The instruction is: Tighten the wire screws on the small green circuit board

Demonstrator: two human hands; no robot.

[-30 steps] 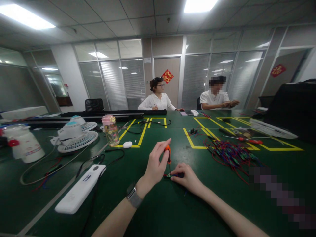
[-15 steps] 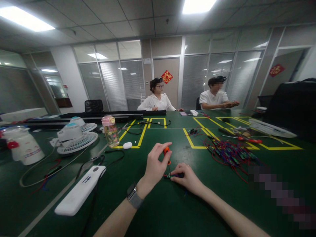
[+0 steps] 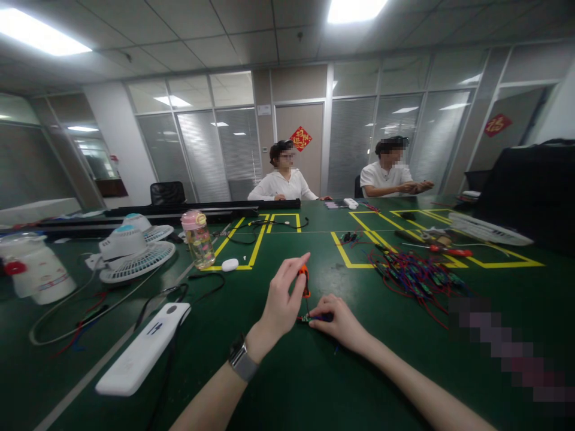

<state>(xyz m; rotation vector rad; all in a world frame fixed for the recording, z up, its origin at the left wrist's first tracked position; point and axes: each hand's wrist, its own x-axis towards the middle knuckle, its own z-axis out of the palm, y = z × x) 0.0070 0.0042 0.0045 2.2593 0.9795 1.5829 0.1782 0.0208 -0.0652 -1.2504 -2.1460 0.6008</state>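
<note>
In the head view, an orange-handled screwdriver (image 3: 306, 287), half-hidden, is gripped by the left hand (image 3: 283, 297) at twelve o'clock from the small green circuit board (image 3: 306, 318), whose three-o'clock end is hidden, pinched by the right hand (image 3: 339, 321).

- We see a pink-lidded bottle (image 3: 198, 244) near a white case (image 3: 230, 264).
- Left of it, we spot white fans (image 3: 124, 246).
- We notice a red decoration (image 3: 300, 138) on a door (image 3: 287, 118).

Ceiling panels (image 3: 41, 31) glare white; the tabletop (image 3: 274, 389) lies dim; towards the edges, shapes stretch and soften.
</note>
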